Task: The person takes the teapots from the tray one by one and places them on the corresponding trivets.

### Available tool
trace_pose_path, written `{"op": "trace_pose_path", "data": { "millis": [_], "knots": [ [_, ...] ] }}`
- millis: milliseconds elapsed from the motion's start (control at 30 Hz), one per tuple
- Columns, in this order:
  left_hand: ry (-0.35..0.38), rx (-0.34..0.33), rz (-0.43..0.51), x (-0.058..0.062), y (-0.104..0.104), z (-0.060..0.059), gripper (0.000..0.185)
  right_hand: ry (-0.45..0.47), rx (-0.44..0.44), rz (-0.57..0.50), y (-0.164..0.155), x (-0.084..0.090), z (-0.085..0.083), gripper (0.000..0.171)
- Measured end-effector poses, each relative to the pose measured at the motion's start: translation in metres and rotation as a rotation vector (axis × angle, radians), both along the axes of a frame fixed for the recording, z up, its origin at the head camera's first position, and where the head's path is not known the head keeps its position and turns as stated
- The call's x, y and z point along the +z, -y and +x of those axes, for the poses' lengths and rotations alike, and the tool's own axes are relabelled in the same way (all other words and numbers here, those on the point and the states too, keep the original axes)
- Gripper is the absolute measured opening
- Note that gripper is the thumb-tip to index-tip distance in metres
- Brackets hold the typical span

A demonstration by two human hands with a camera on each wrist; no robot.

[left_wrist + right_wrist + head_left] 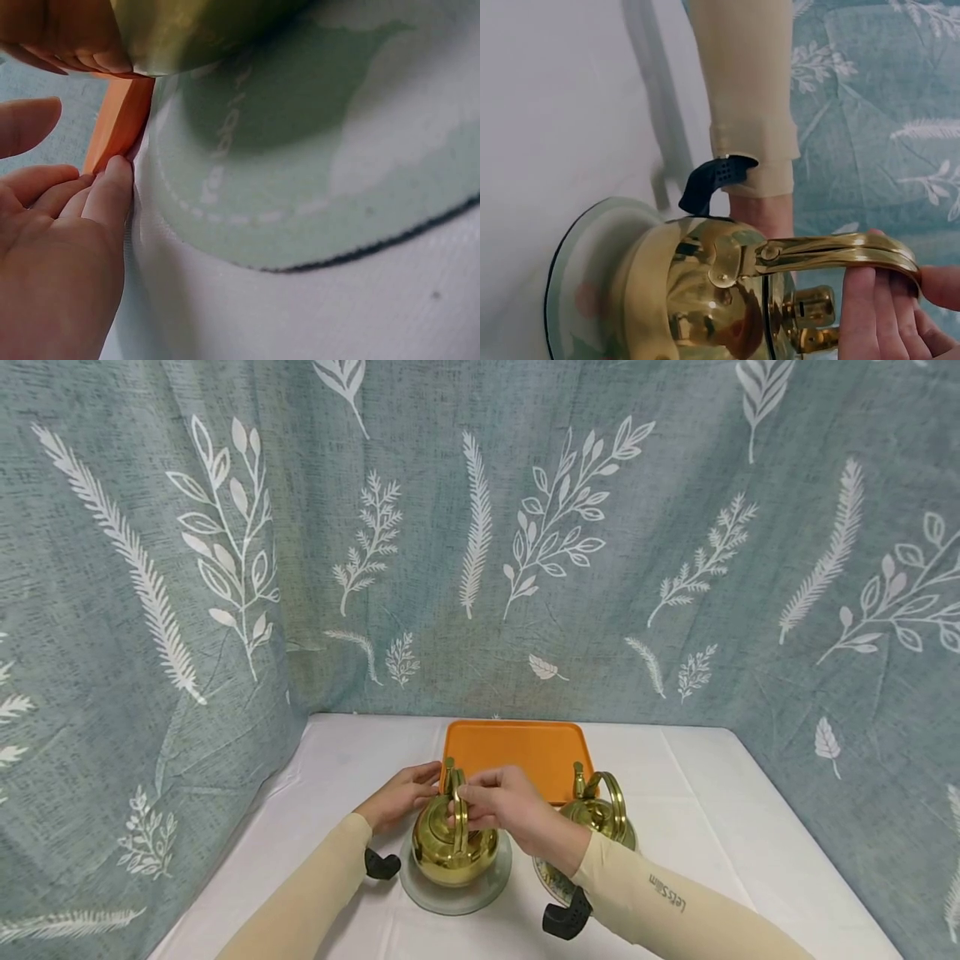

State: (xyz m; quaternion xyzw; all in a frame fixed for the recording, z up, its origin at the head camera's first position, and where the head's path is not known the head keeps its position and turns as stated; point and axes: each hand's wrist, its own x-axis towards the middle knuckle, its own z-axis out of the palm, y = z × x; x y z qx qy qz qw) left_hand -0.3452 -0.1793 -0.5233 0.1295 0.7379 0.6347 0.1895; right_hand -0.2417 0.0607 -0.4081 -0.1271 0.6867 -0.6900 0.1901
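Observation:
A shiny brass teakettle point(431, 853) sits over a round pale-green mat point(450, 903) printed with lettering. My right hand point(517, 808) grips its arched handle; in the right wrist view the fingers point(881, 319) pass under the handle, with the thumb on the other side. On the kettle's far left my left hand point(403, 797) rests with fingers nearly straight. In the left wrist view those fingertips point(116, 171) lie by the side of an orange tray point(124, 112); whether they touch it I cannot tell. The kettle's underside and its contact with the mat are partly hidden.
A second brass teakettle point(573, 812) stands to the right on a patterned round mat point(552, 882), partly behind my right forearm. The orange tray lies flat at the back of the white-covered table point(675, 860). A leaf-patterned curtain point(420, 552) surrounds the table's back and sides.

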Motion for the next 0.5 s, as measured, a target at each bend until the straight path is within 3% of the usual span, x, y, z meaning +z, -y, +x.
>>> {"op": "trace_pose_path", "data": {
  "millis": [233, 500],
  "knots": [
    [-0.001, -0.001, -0.004, 0.001, 0.001, 0.000, 0.069, -0.048, -0.021, 0.053, -0.002, 0.001, 0.001, 0.031],
    [0.009, -0.003, 0.004, 0.006, 0.003, 0.003, 0.065, -0.082, -0.122, 0.060, -0.010, 0.006, -0.003, 0.047]
  ]
}}
